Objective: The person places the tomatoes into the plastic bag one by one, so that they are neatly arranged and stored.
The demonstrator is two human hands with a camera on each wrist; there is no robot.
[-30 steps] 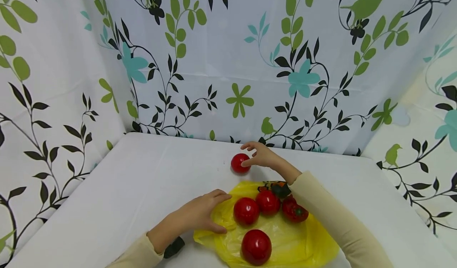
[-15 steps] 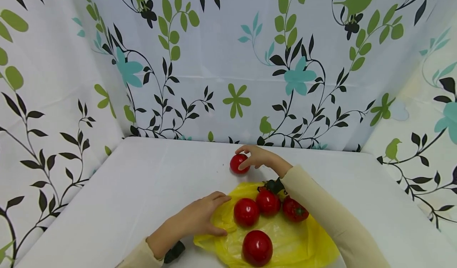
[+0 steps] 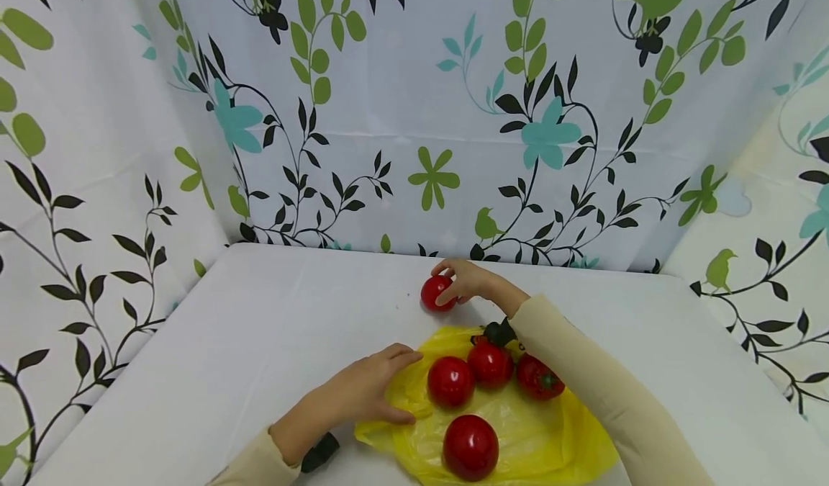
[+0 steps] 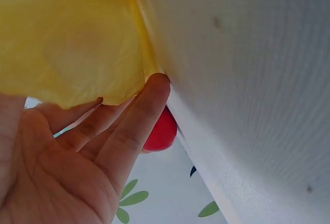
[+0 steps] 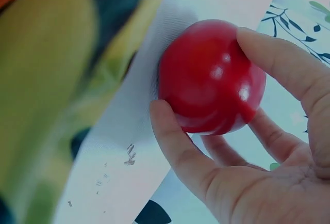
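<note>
So the right hand (image 3: 469,282) has its thumb and fingers curled round a small glossy red tomato (image 3: 437,292) sitting on the white desk (image 3: 214,356), out past the far edge of the crinkly yellow plastic bag (image 3: 544,443). Looks like a proper grasp, fingers wrapping both sides so it can't roll. The left hand (image 3: 363,392) lies flat with straight fingers, pressing the bag's near-left edge, probably to keep the flimsy thing pinned. Four more red tomatoes (image 3: 450,381) rest on the bag, well apart from the gripped one.
</note>
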